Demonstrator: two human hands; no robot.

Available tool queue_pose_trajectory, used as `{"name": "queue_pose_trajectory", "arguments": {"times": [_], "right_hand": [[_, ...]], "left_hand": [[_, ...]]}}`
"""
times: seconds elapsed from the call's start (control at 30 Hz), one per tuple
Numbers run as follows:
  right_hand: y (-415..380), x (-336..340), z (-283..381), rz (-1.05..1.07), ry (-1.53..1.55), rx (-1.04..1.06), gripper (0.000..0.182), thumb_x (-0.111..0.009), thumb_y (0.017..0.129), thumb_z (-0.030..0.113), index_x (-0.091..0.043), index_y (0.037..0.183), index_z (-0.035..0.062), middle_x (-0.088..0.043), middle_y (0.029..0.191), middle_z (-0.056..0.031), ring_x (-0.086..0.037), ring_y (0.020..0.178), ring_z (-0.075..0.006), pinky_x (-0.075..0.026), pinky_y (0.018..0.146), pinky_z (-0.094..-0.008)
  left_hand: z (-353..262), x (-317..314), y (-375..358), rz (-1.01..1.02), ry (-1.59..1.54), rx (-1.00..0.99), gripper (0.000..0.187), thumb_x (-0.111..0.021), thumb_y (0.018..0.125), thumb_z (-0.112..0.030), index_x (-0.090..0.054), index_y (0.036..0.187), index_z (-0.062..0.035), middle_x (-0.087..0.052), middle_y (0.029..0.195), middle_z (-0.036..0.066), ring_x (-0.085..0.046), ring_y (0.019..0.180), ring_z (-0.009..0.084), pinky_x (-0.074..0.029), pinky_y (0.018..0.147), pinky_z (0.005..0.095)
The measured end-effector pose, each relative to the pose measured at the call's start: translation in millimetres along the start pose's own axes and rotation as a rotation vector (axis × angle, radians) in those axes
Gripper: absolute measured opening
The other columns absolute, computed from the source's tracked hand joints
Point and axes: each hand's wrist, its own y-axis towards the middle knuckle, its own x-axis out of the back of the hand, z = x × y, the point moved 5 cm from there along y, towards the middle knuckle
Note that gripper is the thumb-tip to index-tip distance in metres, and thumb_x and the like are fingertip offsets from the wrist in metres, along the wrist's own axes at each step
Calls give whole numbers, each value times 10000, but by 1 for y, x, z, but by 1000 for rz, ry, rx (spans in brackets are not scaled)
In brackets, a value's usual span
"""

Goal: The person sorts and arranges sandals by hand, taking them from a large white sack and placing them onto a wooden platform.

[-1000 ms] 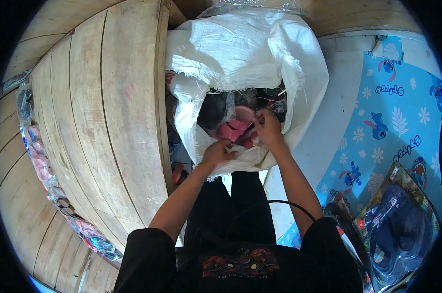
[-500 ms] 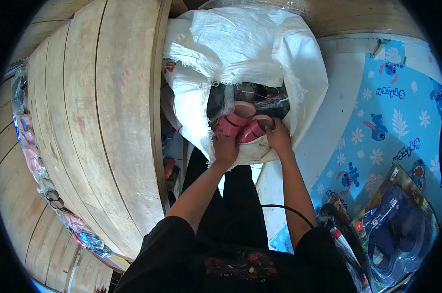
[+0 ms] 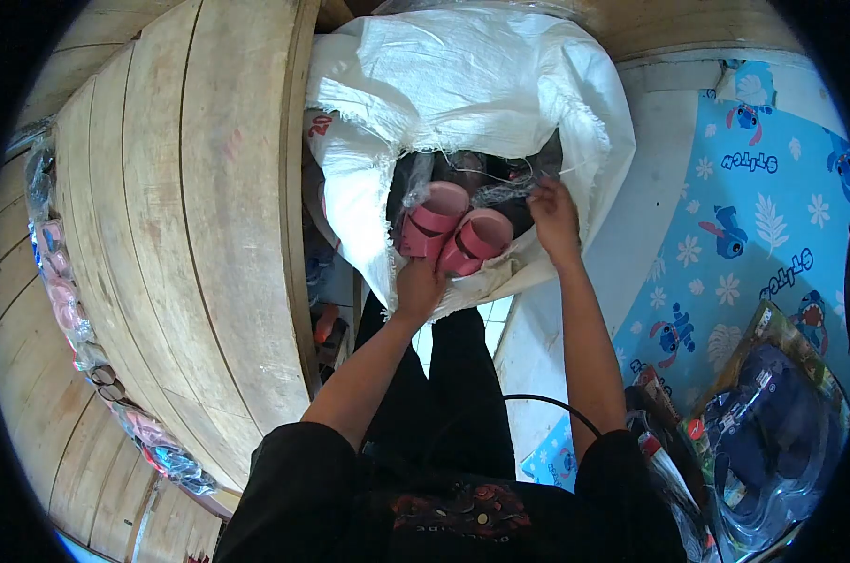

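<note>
A big white woven sack (image 3: pixel 462 80) with a frayed opening lies before me. Inside its lower edge is a pair of pink slippers (image 3: pixel 448 233) with wide straps. My left hand (image 3: pixel 419 287) is closed at the heel end of the left slipper, gripping the pair. At the right side of the opening, my right hand (image 3: pixel 554 212) pinches a thin whitish string or strip of plastic near the sack's edge. Clear plastic wrap (image 3: pixel 505 194) and dark items show deeper in the sack.
Wooden planks (image 3: pixel 242 169) rise on the left, with packaged goods (image 3: pixel 63 300) along their far side. A blue cartoon-patterned sheet (image 3: pixel 725 249) covers the right side. Plastic-wrapped dark footwear (image 3: pixel 772 413) lies at the lower right.
My right hand has left the right slipper and moved up and right to the opening's edge. The slippers have tilted slightly, and their straps show more fully.
</note>
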Motion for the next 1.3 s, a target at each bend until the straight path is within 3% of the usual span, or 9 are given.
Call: {"name": "queue_pose_trajectory", "arguments": {"times": [0.07, 0.13, 0.23, 0.33, 0.43, 0.7, 0.8, 1.2, 1.3], "right_hand": [[10, 6, 19, -84, -52, 105, 450, -646, 778, 65, -494, 1200, 29, -608, 981, -123, -578, 938, -220, -461, 845, -328], [10, -5, 62, -25, -971, 521, 520, -673, 699, 63, -515, 1194, 52, -589, 1058, -132, -536, 1019, -290, -402, 927, -436], [8, -34, 51, 185, -1262, 704, 483, -643, 715, 94, -536, 1185, 100, -545, 1225, -129, -485, 1159, -359, -296, 1031, -521], [15, -52, 36, 571, -1485, 547, 414, -624, 743, 191, -585, 1153, 153, -533, 1246, -131, -447, 1215, -346, -233, 1055, -550], [17, -60, 24, 585, -1562, 640, 388, -666, 713, 259, -625, 1091, 179, -590, 1146, -123, -510, 1146, -340, -332, 1012, -498], [15, -55, 10, 922, -1556, 628, 468, -764, 627, 342, -633, 1020, 123, -636, 979, -139, -605, 957, -312, -473, 831, -429], [-3, -45, 34, 844, -1370, 982, 450, -744, 649, 322, -602, 1012, 97, -622, 987, -139, -594, 954, -302, -469, 815, -424], [-70, -18, 217, 597, -1286, 1001, 587, -776, 608, 324, -583, 1099, 65, -583, 1032, -139, -559, 961, -326, -440, 843, -412], [-99, -17, 268, 301, -991, 853, 480, -765, 682, 379, -632, 934, -6, -622, 879, -176, -600, 805, -354, -484, 706, -401]], "left_hand": [[-1, 4, -9, -16, -1, 8, 258, -623, 769, -208, -616, 940, -14, -608, 831, 219, -584, 795, 410, -461, 698, 480], [-2, 8, -16, 12, -52, 50, 233, -607, 775, -173, -611, 961, -32, -613, 862, 215, -585, 816, 406, -461, 698, 477], [-4, 12, -22, -58, -187, -93, 216, -584, 779, -128, -604, 974, -37, -615, 882, 216, -581, 824, 412, -456, 707, 484], [-2, 14, -30, -85, -160, -80, 240, -570, 766, -101, -595, 997, -38, -613, 888, 217, -581, 829, 412, -454, 721, 488], [7, 11, -34, -70, -141, -116, 292, -568, 747, -87, -586, 1035, -38, -612, 922, 217, -576, 855, 415, -457, 735, 485], [-22, 106, -59, -353, -466, -253, 358, -510, 837, -72, -518, 1185, 9, -601, 1094, 191, -587, 1022, 366, -449, 867, 414], [-37, 158, -89, -460, -576, -279, 319, -486, 901, -107, -503, 1181, 45, -573, 1153, 175, -579, 1041, 325, -438, 894, 403], [56, 267, -230, -620, -424, -110, 216, -499, 838, -40, -586, 1027, 19, -640, 917, 151, -628, 860, 260, -475, 726, 340], [75, 284, -261, -662, -488, -7, 255, -448, 762, 21, -597, 969, 17, -617, 852, 223, -614, 805, 378, -454, 693, 421]]}}
